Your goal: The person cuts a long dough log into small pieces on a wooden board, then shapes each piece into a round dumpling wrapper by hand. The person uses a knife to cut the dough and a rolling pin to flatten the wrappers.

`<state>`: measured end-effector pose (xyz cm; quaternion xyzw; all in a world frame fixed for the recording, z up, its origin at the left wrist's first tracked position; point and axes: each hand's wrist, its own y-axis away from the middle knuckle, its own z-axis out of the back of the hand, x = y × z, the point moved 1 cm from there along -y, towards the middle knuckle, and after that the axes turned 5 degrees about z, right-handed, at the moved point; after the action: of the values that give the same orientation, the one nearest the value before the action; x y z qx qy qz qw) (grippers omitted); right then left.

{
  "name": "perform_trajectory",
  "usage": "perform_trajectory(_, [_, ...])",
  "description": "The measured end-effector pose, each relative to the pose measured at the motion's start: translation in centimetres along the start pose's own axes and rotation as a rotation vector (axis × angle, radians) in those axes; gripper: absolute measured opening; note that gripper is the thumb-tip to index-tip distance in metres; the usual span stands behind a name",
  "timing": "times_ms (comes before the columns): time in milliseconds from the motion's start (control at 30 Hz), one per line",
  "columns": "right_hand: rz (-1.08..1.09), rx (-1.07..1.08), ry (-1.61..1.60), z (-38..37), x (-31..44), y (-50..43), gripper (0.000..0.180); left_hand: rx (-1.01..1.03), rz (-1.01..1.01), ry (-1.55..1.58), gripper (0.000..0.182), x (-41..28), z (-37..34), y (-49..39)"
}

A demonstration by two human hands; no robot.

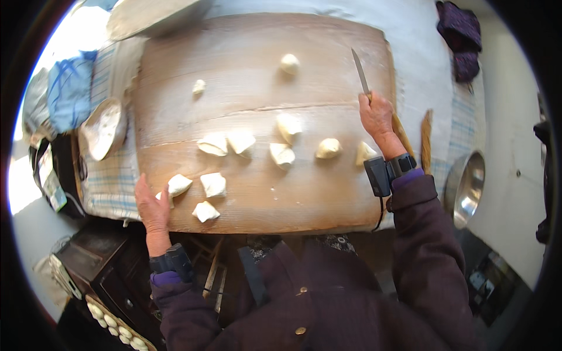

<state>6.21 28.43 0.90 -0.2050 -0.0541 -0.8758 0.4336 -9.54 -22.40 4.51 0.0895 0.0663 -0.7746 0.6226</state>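
Note:
My right hand (376, 113) grips a knife (361, 72) by its handle, with the blade pointing away from me over the right part of a floured wooden board (246, 44). Below that wrist lies a cut dough piece (365, 153), and a rounder dough piece (328, 148) is left of it. At the board's near left corner, my left hand (152, 206) has its thumb apart from its fingers. The thumb partly hides a dough piece (171, 202), apparently touching it. Close by are more dough pieces (214, 184). Others (213, 145) lie across the middle.
A rolling pin (401, 136) lies along the board's right edge, partly behind my forearm. Beyond it are a wooden stick (426, 140) and a metal bowl (465, 188). A floury bowl (103, 129) stands left, a large basin (151, 17) at the far left. Shaped dough (116, 327) sits lower left.

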Motion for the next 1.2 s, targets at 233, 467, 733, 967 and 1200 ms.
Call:
perform_trajectory(233, [-0.18,-0.103,-0.134,7.1,-5.2,9.0,0.024,0.216,-0.368,0.61,0.032,-19.3,-4.4,-5.4])
perform_trajectory(467, [-0.306,0.068,-0.116,4.0,-8.2,17.0,0.018,0.034,-0.65,0.154,0.056,-33.2,-10.6,-8.9])
perform_trajectory(733, [-0.019,-0.08,0.233,4.2,-8.3,13.3,0.022,0.188,-0.733,-0.169,0.054,-35.4,-15.3,-12.8])
perform_trajectory(967, [-0.098,0.228,-0.07,3.3,-5.2,13.5,0.032,0.134,-0.541,0.023,0.04,-34.5,-13.1,-11.5])
perform_trajectory(1200, [-0.004,0.062,-0.089,3.9,-6.7,13.8,0.037,0.836,-0.581,0.678,0.043,-33.9,-6.6,5.5])
